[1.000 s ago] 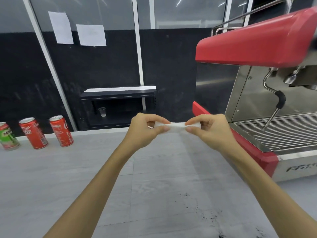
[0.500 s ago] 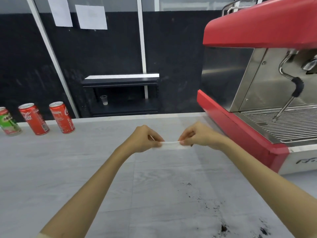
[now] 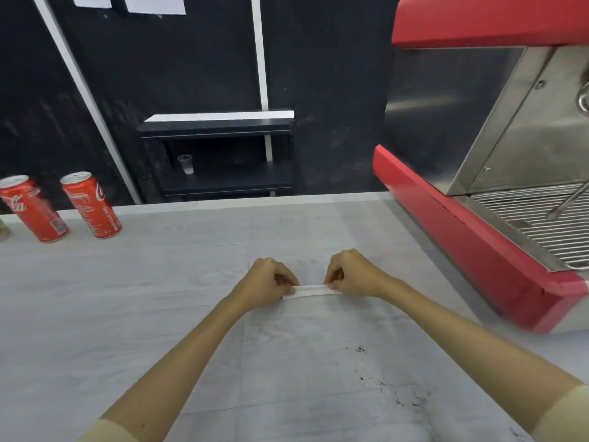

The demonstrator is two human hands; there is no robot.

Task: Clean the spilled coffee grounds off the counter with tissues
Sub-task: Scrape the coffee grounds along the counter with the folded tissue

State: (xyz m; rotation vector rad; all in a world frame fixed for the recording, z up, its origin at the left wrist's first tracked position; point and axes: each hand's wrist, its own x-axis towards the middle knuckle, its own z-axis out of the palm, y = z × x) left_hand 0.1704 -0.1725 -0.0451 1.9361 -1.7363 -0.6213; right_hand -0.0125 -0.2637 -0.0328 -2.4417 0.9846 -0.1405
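Head view shows me my left hand (image 3: 266, 283) and right hand (image 3: 352, 275) each pinched shut on an end of the folded tissue (image 3: 314, 290) low over the counter (image 3: 127, 314), grounds (image 3: 382, 382) nearer me; a careless swipe could scatter them, and touchdown is unclear.
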